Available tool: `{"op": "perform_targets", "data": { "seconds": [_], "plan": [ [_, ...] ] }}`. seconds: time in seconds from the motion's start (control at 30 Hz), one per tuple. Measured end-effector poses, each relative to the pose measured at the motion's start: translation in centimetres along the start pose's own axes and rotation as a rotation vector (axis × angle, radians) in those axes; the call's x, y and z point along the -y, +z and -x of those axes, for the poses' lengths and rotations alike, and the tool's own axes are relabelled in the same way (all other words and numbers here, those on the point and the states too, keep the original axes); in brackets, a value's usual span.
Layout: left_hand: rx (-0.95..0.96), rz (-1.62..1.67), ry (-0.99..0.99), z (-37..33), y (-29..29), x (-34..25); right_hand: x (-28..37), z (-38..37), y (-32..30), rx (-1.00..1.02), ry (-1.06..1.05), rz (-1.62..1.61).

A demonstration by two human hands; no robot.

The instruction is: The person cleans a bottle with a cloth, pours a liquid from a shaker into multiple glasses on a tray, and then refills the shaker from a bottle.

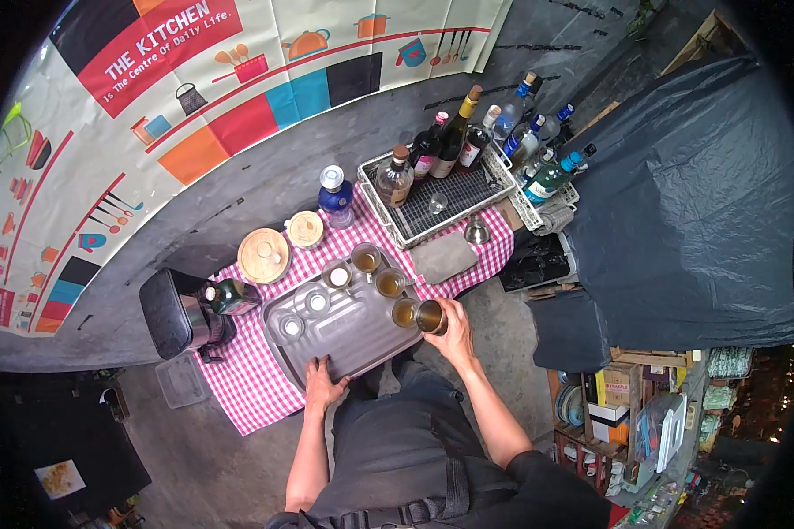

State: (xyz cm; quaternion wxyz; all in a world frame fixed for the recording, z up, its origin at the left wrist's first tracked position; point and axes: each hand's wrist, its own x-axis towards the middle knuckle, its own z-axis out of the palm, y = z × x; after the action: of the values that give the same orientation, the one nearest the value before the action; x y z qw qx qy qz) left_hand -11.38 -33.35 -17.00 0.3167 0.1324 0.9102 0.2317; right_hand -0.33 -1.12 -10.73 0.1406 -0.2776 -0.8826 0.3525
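On a checkered cloth lies a grey metal tray point(353, 339) with several glasses on it. My right hand point(454, 333) is closed round a glass of brown liquid point(430, 318) at the tray's right end, tilted beside a glass of amber liquid point(404, 313). Whether the two touch, I cannot tell. Two more amber-filled glasses point(390, 282) stand behind it. To their left, three clear glasses point(314, 304) show pale bottoms. My left hand point(324, 384) rests at the tray's near edge, fingers apart and touching the rim.
Behind the tray are round wooden lids point(264, 256), a blue-topped bottle point(334, 196), and a wire-bottomed crate point(397, 236) holding bottles. A folded grey cloth point(445, 257) lies right of the glasses. At the left stand a dark bottle point(232, 297) and a black appliance point(169, 309).
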Motion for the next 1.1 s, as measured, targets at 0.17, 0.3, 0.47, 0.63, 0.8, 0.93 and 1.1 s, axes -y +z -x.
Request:
{"op": "perform_targets", "data": {
  "seconds": [0.17,0.3,0.47,0.63,0.8,0.93,1.1],
  "plan": [
    [-0.002,-0.008,0.005,-0.2,0.4,0.6,0.1,0.0,0.0,0.017,-0.005,0.033],
    [0.008,-0.011,0.01,-0.2,0.5,0.8,-0.1,0.0,0.0,0.019,-0.002,0.079],
    [0.011,-0.004,0.016,-0.3,0.5,0.9,-0.4,0.0,0.3,0.05,0.026,0.115],
    [0.007,-0.01,0.022,-0.3,0.6,1.0,-0.1,0.1,0.3,0.074,0.058,0.124],
    [0.021,0.0,0.008,-0.3,0.5,0.8,0.4,0.0,0.1,0.043,0.02,0.203],
    [0.011,0.017,0.018,-0.3,0.6,1.1,0.5,0.0,-0.1,0.049,0.028,0.208],
    [0.027,0.021,0.009,-0.3,0.6,1.0,0.7,-0.1,-0.3,0.061,0.028,0.231]
  ]
}}
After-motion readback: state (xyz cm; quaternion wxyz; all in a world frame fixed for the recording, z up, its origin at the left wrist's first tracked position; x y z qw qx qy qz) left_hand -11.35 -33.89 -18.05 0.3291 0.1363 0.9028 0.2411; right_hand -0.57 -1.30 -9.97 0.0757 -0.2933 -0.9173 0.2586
